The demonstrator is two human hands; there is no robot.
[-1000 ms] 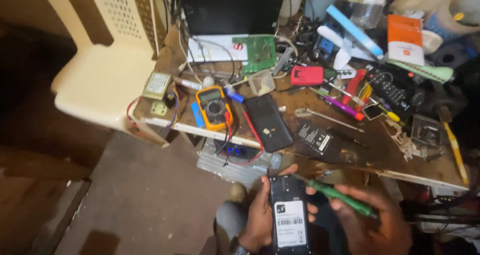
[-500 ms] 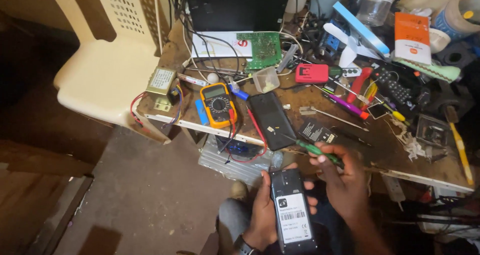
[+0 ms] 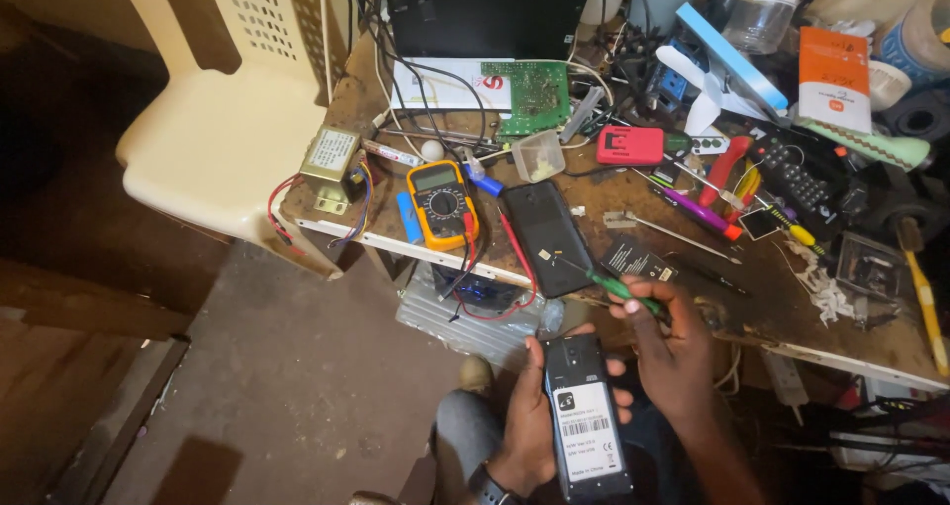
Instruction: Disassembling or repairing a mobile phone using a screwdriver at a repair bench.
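Here, my left hand [image 3: 529, 431] grips an opened phone [image 3: 587, 418] over my lap, back facing up. My right hand [image 3: 673, 342] pinches a green screwdriver [image 3: 606, 281], its tip reaching the black cover [image 3: 547, 236] lying on the cluttered bench [image 3: 792, 307] beside a yellow multimeter [image 3: 442, 203].

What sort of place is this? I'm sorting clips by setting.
Most likely a small electronics or phone repair bench. A yellow multimeter, a bare green circuit board and loose tools crowd the wooden table, while the left hand holds an opened phone and the right hand a green screwdriver.
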